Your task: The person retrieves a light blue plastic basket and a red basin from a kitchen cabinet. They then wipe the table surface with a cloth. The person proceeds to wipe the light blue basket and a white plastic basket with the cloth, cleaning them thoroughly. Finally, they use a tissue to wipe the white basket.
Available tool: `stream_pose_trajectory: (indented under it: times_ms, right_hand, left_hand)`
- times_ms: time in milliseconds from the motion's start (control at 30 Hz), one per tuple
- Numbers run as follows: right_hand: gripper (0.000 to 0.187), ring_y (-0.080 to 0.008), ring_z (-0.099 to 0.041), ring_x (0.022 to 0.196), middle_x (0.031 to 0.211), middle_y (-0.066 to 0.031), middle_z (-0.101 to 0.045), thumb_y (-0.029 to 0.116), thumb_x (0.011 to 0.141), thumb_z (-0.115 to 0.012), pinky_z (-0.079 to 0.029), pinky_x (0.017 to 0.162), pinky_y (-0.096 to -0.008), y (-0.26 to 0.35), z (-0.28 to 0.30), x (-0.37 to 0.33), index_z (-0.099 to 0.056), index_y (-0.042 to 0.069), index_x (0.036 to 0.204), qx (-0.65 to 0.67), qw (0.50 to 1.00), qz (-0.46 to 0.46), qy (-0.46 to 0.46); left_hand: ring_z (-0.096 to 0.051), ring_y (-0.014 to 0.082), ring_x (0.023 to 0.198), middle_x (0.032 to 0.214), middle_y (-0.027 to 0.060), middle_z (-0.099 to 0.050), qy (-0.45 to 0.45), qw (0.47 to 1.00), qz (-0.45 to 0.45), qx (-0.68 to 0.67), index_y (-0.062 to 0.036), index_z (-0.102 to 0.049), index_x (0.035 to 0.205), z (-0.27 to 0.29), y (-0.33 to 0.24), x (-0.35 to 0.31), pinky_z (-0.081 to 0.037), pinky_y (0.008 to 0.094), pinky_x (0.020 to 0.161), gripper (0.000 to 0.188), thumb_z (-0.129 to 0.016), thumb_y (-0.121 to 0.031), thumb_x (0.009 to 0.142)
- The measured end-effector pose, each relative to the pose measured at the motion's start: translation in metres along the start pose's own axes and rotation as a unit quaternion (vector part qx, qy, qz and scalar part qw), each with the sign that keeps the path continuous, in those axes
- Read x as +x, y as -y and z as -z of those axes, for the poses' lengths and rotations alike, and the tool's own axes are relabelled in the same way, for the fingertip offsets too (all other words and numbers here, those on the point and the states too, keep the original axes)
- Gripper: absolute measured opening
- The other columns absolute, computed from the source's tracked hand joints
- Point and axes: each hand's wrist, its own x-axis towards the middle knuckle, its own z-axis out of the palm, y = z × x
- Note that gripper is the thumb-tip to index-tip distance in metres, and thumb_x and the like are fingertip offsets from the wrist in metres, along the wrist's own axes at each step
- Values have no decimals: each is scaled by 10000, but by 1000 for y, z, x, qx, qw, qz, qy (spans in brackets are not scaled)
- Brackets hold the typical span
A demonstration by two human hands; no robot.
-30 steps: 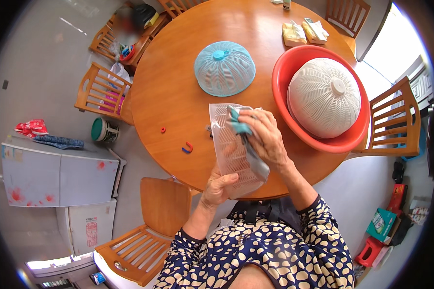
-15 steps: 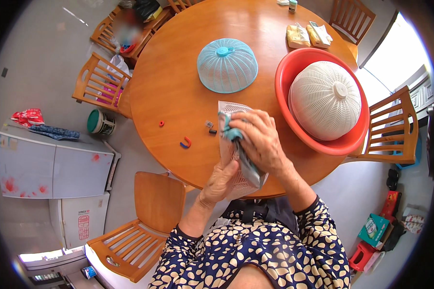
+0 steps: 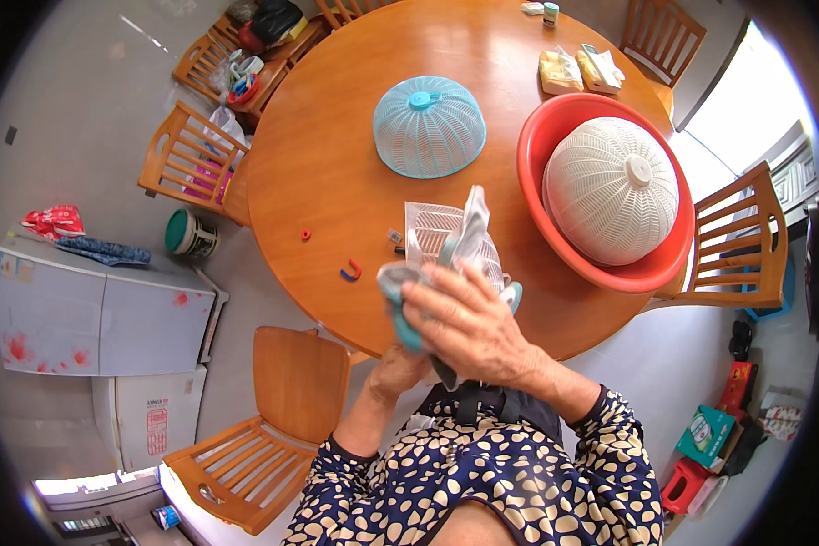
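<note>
My right hand (image 3: 478,328) presses a grey and teal cloth (image 3: 400,314) against a whitish plastic mesh piece (image 3: 430,221), with loose folds of cloth rising beyond the fingers. Nearer my body, my left hand (image 3: 400,369) grips the mesh piece at its near end; the cloth and my right hand cover most of its fingers. The mesh piece is tilted above the table's front edge. Left of it on the table (image 3: 328,191) lie a red and blue horseshoe magnet (image 3: 351,270), a small red ring (image 3: 306,235) and a small clear piece (image 3: 394,236).
A light blue mesh food cover (image 3: 429,132) stands mid-table. To the right, a red basin (image 3: 532,196) holds a white mesh dome (image 3: 601,205). Tissue packs (image 3: 561,71) lie at the far right. Wooden chairs surround the table, one close by on my left (image 3: 296,373).
My right hand has swept the cloth nearer and to the left, over my left hand. The cloth has spread out, and the mesh piece has shifted slightly.
</note>
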Motion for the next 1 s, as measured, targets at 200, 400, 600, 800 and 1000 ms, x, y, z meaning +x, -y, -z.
stream_pose_trajectory:
  times_ms: [200,400,600,800,1000]
  right_hand:
    - [332,-311,-512,1167,1171,-114,-576,131,786,-630,-408,974,-433,-27,3,26,-597,41,1104,54,998,-21,-35]
    - [268,-316,-540,1087,1142,-150,-585,138,875,-516,-408,942,-413,-83,-8,39,-586,51,1118,206,966,-157,18]
    - [288,-271,-636,789,860,-144,-648,287,857,-568,-489,717,-350,-137,-52,7,-616,46,1007,270,870,-410,53]
    - [477,-359,-452,1192,1267,-205,-462,114,859,-552,-358,1017,-401,-51,-33,-3,-448,14,1314,289,922,-234,-111]
    - [352,-332,-458,1227,1267,-155,-518,134,746,-659,-372,1012,-481,-5,-18,0,-602,35,1079,18,996,-27,-83]
  left_hand:
    - [-437,151,1231,1364,27,-426,34,999,16,7,-107,-209,1465,8,12,-4,-387,305,1017,591,-517,-137,961]
    - [-471,180,1214,1356,107,-462,5,999,34,33,-122,-112,1496,-1,1,-2,-370,331,1037,657,-491,-90,959]
    - [-474,316,1228,1400,172,-401,-4,993,34,-110,-231,-74,1496,-18,-12,4,-436,503,981,707,-501,-111,944]
    - [-460,281,1243,1400,141,-401,-62,993,-66,-78,-275,-41,1492,-15,-15,13,-449,464,984,723,-502,-142,950]
    - [-418,163,1263,1416,24,-375,-101,994,-32,9,-188,-239,1446,6,-2,4,-403,330,1027,622,-541,-368,934]
